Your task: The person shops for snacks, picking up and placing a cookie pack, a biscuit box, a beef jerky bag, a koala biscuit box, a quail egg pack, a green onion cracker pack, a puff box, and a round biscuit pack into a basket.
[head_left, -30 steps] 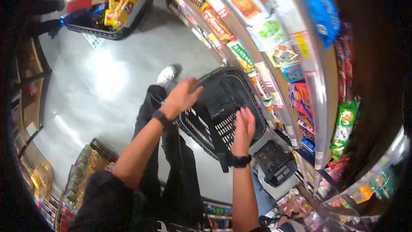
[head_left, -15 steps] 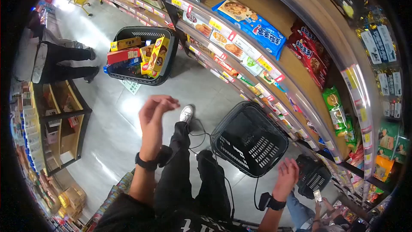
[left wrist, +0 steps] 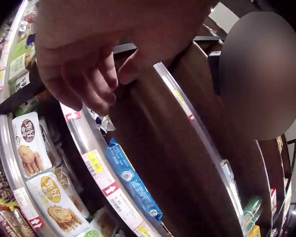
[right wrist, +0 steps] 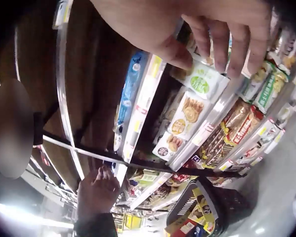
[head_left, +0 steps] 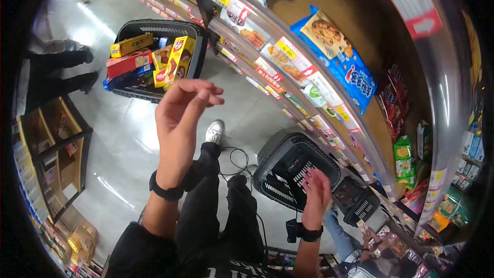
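My left hand [head_left: 177,128], fingers bent loosely and holding nothing, hangs in the air between the filled basket [head_left: 198,56] and the empty black basket [head_left: 262,167]. Lower right, my right hand [head_left: 315,198] is raised with spread, relaxed fingers that overlap the empty basket's edge; contact cannot be told. In the left wrist view, my left hand [left wrist: 93,64] is in front of shelves with a blue biscuit packet [left wrist: 133,180]. The right wrist view has my right hand [right wrist: 212,34] beside white biscuit packets [right wrist: 187,116], and my left hand [right wrist: 97,192] lower down.
Curved shelves [head_left: 329,82] of packaged biscuits run along the right. A smaller black basket [head_left: 356,202] stands beyond the empty one, near another person's jeans [head_left: 339,234]. Cables [head_left: 237,159] trail by my feet. A wooden rack [head_left: 56,149] and another person's legs [head_left: 62,72] are at left.
Both hands were over the empty basket a second ago; they have since moved apart, the left away toward the filled basket. The head view has shifted too. Neither hand has taken hold of anything.
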Motion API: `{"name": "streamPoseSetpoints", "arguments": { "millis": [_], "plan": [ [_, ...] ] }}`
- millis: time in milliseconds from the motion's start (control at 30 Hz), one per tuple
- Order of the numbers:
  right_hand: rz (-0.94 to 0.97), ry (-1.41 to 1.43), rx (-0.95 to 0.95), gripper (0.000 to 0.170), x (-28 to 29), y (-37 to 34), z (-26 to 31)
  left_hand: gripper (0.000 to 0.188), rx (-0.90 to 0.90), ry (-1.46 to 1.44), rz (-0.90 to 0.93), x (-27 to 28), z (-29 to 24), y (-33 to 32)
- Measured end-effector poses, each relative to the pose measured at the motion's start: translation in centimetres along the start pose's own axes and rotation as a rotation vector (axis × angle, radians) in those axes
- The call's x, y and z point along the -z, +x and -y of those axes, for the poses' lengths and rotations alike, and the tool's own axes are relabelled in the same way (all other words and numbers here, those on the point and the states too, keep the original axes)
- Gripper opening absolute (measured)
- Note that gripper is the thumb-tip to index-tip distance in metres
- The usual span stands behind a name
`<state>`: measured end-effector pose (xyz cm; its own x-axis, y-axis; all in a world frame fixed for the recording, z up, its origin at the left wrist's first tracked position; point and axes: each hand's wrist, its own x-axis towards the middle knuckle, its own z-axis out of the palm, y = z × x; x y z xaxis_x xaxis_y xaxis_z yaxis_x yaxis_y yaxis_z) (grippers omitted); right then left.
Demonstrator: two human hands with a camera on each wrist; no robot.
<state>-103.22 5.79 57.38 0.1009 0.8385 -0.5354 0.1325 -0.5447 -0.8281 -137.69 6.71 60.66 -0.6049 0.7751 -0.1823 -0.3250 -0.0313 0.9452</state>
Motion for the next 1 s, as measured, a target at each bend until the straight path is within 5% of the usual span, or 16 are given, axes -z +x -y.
{"name": "streamPoseSetpoints", "arguments": {
  "millis": [167,467,567,600,833,1000],
  "plan": [
    [-0.095,-0.17,0.366,0.04,-5.1,3.8,5.3,0.021,-0.041,0.113,0.137,-1.0,-0.4,3.6],
    [-0.13,0.093,0.516,0.048,-9.1,6.0,12.0,0.055,-0.293,0.28,0.335,-7.6,0.3,8.8],
    [-0.124,0.002,0.645,0.058,-9.2,8.1,12.0,0.058,-0.078,0.294,0.409,-9.7,0.1,9.5],
    [-0.144,-0.016,0.636,0.06,-9.0,8.7,12.1,0.057,0.021,0.261,0.438,-10.4,0.1,9.7],
    [-0.101,-0.262,0.514,0.051,-6.9,11.3,13.4,0.06,-0.094,0.211,0.385,-12.6,3.0,10.1],
    [0.11,0.005,0.559,0.054,-6.4,10.1,12.2,0.061,-0.224,0.158,0.285,-12.7,3.5,9.5]
  ]
}}
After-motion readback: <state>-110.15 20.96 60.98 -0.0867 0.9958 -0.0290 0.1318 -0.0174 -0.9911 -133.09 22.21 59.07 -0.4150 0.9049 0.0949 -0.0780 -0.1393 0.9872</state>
